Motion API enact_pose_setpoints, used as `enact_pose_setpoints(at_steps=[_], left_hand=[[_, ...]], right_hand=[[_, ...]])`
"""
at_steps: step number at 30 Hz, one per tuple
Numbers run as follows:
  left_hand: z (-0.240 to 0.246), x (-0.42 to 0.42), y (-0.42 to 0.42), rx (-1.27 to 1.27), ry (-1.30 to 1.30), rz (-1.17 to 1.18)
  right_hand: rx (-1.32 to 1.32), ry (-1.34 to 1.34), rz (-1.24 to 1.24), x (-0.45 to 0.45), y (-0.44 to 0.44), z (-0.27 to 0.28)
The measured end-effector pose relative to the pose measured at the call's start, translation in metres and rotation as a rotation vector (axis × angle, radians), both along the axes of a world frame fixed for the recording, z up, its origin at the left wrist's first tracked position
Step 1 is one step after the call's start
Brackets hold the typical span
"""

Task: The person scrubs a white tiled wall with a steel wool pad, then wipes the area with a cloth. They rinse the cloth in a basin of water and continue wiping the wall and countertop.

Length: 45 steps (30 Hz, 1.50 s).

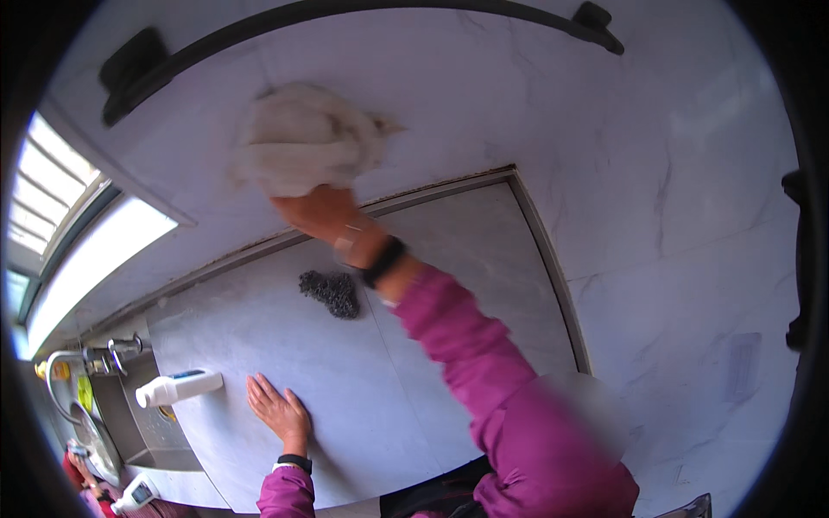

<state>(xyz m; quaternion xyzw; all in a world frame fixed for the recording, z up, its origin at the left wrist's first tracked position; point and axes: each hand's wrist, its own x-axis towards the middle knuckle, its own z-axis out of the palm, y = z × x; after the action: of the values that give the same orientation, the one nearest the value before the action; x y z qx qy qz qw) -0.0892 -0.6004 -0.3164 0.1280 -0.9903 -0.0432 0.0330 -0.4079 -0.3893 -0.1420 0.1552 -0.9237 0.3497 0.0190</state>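
A pale cloth (304, 139), blurred by motion, lies against the white marble-patterned wall (453, 97). My right hand (320, 210) holds it there, with most of the fingers hidden by the cloth. On the grey countertop (350, 375), my left hand (280, 411) rests palm down and holds nothing. A dark steel-wool scourer (330, 294) sits on the counter below my right forearm. To the left of my left hand stands a white plastic bottle (178, 387), near the sink edge.
A sink (149, 421) with a faucet (123, 349) and a large metal lid or pan (97, 440) lies at the left. Another person's hand (79, 461) shows beyond it, near a second white bottle (137, 493). A dark rail (363, 6) crosses the wall above; a barred window (48, 188) is left.
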Motion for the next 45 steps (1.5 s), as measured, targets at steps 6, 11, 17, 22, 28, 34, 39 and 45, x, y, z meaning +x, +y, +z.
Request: enact_pose_setpoints(at_steps=[6, 11, 17, 22, 28, 34, 39, 45], left_hand=[[0.017, 0.006, -0.001, -0.023, -0.128, 0.034], [0.002, 0.000, -0.002, -0.064, -0.045, 0.007], [0.000, 0.003, -0.004, -0.074, -0.053, -0.022], [-0.007, 0.014, -0.014, -0.072, -0.062, -0.003], [-0.003, 0.007, -0.010, -0.078, -0.079, -0.012], [0.002, 0.003, -0.006, -0.092, -0.114, 0.010], [-0.005, 0.010, -0.013, -0.090, -0.092, 0.009], [-0.005, 0.009, -0.012, -0.100, -0.075, -0.020]], right_hand=[[-0.101, 0.932, -0.177, -0.061, 0.027, -0.062], [-0.431, 0.190, -0.646, -0.076, 0.145, -0.177], [-0.831, 0.374, -0.710, -0.045, 0.092, -0.159], [-0.188, 0.602, -0.079, -0.004, 0.051, -0.016], [-0.220, 0.875, -0.585, -0.097, 0.161, -0.077], [-0.810, 0.382, -1.060, -0.093, 0.228, -0.155], [0.202, 0.491, -0.562, -0.050, 0.201, -0.120], [-0.247, 0.886, -0.887, -0.129, 0.317, 0.049]])
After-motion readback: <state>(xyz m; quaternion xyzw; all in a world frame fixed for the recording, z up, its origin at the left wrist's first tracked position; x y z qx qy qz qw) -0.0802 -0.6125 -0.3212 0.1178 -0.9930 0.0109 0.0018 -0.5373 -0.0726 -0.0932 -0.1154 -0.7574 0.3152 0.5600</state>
